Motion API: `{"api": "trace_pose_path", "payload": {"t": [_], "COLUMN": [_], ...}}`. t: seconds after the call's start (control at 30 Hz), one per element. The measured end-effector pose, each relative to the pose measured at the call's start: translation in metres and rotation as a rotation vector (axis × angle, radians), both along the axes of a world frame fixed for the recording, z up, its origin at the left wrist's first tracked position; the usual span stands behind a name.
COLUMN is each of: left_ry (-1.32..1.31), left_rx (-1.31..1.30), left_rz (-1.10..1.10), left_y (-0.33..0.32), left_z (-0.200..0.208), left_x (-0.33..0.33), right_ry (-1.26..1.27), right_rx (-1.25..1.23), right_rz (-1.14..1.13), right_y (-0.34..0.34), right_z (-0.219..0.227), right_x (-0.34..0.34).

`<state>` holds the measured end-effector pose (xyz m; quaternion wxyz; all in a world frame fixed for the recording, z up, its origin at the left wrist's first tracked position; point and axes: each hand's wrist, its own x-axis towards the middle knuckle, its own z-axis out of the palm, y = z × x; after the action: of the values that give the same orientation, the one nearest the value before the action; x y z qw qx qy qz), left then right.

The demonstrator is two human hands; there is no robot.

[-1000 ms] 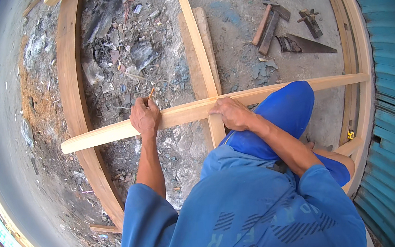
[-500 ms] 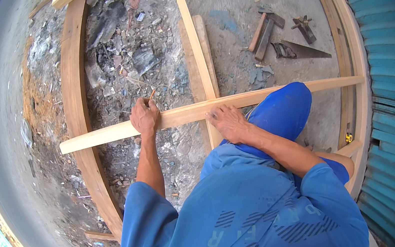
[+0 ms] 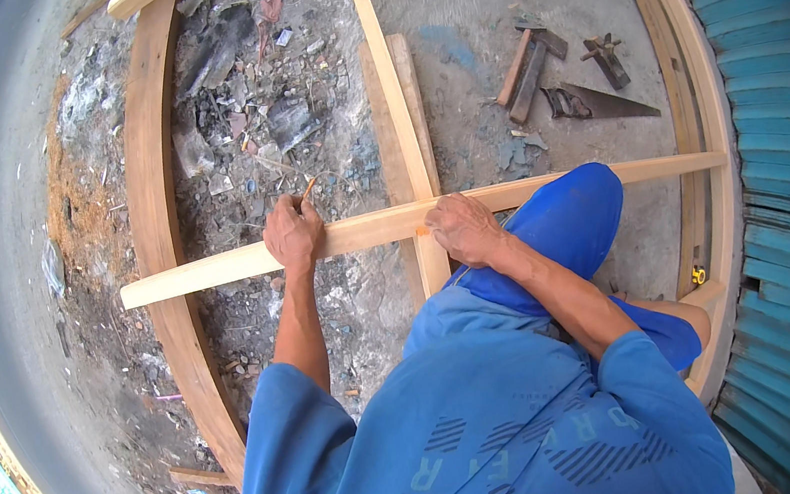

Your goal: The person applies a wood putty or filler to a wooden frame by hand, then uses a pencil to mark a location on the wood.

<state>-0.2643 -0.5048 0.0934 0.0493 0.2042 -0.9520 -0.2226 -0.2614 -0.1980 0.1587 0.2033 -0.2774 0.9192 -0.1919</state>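
A long pale wooden strip (image 3: 197,273) runs from left to right in front of me, lying across a narrower strip (image 3: 382,67) that points away from me. Over the left part of the long strip, my left hand (image 3: 293,236) is closed with a thin orange-brown pencil (image 3: 309,187) sticking up from its fingers. My right hand (image 3: 465,229) grips the long strip where the two pieces cross, its fingers bent over the edge. Just right of that hand is my bent knee in blue cloth (image 3: 563,223), which covers part of the strip.
Thick beams (image 3: 149,170) frame the left and right sides. At the back right lie a hammer (image 3: 528,85), a handsaw (image 3: 612,103) and a small wooden tool (image 3: 608,63). A yellow tape measure (image 3: 698,275) sits near the right beams, beside blue corrugated sheeting (image 3: 770,113). Rubble (image 3: 245,116) covers the left ground.
My right hand has shifted slightly right and up, and its fingers are now more bent over the long strip. My left hand has barely moved.
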Motion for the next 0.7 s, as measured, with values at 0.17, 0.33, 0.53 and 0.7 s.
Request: {"api": "trace_pose_path", "payload": {"t": [0.17,0.33,0.53,0.7], "left_ry": [-0.013,0.005,-0.013,-0.030], "left_rx": [-0.001,-0.009,-0.007,0.015], "left_rz": [0.006,-0.005,-0.008,-0.009], "left_y": [-0.003,-0.005,-0.004,0.002], "left_z": [-0.004,-0.006,-0.001,0.002], "left_x": [0.000,0.001,0.000,-0.004], "right_ry": [-0.116,-0.192,-0.222,-0.228], "right_rx": [0.100,0.225,0.175,0.096], "right_rz": [-0.045,-0.055,-0.126,-0.148], "right_y": [-0.024,-0.047,-0.045,-0.028], "right_z": [0.010,0.022,0.016,-0.005], "right_x": [-0.023,-0.050,-0.052,-0.050]}}
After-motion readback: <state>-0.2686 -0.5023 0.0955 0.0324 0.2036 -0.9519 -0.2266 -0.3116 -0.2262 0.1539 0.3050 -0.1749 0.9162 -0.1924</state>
